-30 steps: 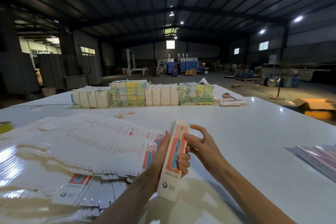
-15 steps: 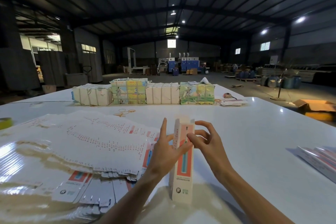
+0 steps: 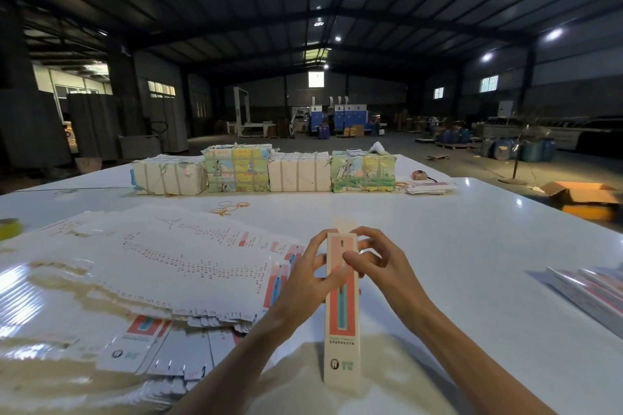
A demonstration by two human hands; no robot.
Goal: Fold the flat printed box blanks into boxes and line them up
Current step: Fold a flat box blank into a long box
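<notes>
Grips a tall narrow box (image 3: pixel 341 313) upright at the near middle of the white bench (image 3: pixel 438 229), lower end on or just above the surface (cannot tell which). Clamps the upper part from both sides: left hand (image 3: pixel 303 283) with fingers curled round the left edge and thumb laid across the printed front, right hand (image 3: pixel 381 266) with thumb pressed on the front and fingers hooked over the top end. Shows an orange panel with a teal strip down the front, small print and a logo below.

To the left, a wide fanned spread of flat blanks (image 3: pixel 151 266), glossy and overlapping, reaching the near edge. To the right, at the frame edge, a small stack of flat pieces (image 3: pixel 593 290) (print too blurred to read). Along the far side, well apart from the hands, a row of four tied bundles (image 3: pixel 266 172), touching side by side. Between bundles and spread, a few loose rubber bands (image 3: pixel 229 207). At the far left edge, a yellow tape roll (image 3: pixel 8 227). Beyond the bench, on the floor, an open brown carton (image 3: pixel 583 199).
</notes>
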